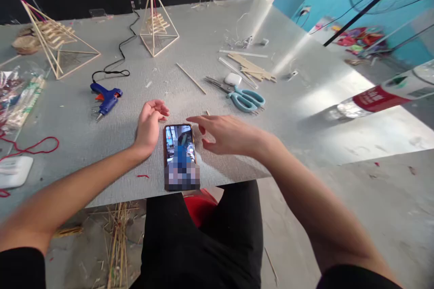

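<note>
My black-clad lap sits under the grey table (305,99), a turquoise wall beyond. The phone (180,149) lies flat at the near edge, long axis pointing away from me, between my loosely curled left hand (149,127) and open right hand (226,134), both holding nothing.

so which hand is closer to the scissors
The right hand. It hovers just in front of the scissors, over the phone's right edge. The left hand rests on the phone's far side, farther from them.
</note>
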`<state>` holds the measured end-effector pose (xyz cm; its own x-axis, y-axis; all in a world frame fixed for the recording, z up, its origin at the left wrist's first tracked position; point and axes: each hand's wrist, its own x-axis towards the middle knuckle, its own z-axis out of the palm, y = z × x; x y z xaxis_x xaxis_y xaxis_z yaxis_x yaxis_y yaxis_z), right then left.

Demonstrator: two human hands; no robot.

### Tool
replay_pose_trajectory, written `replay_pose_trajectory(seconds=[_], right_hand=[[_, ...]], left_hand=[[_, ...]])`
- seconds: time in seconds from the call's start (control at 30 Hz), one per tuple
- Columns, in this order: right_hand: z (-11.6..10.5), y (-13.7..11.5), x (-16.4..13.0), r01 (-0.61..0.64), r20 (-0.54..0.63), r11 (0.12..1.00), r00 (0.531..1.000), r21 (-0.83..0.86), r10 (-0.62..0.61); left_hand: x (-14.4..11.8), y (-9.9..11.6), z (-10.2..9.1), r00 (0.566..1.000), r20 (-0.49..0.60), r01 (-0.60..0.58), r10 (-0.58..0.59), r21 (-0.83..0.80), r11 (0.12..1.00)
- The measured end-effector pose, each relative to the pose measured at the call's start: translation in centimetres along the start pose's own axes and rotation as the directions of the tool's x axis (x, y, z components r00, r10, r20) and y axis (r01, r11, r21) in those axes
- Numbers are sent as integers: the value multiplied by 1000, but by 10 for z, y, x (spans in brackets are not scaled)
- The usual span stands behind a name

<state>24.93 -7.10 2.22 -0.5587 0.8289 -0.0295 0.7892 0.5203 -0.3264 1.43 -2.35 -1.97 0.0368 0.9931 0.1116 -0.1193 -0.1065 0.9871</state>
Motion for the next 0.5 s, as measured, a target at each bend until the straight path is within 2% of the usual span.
replay_pose_trajectory(seconds=[0.07, 0.17, 0.33, 0.5], right_hand=[[15, -11, -6, 15, -56, 999, 998, -49, -18], [28, -19, -6, 3, -97, 997, 995, -78, -11], [25, -17, 5, -44, -116, 998, 993, -47, 38], [23, -17, 11, -52, -102, 998, 994, -38, 48]], left_hand=[[-11, -2, 4, 999, -52, -8, 8, -7, 1000], [-25, -3, 10, 999, -45, -29, 28, -33, 999], [-32, -8, 11, 999, 29, -12, 13, -39, 999], [-31, -16, 10, 1000, 27, 4, -3, -20, 1000]])
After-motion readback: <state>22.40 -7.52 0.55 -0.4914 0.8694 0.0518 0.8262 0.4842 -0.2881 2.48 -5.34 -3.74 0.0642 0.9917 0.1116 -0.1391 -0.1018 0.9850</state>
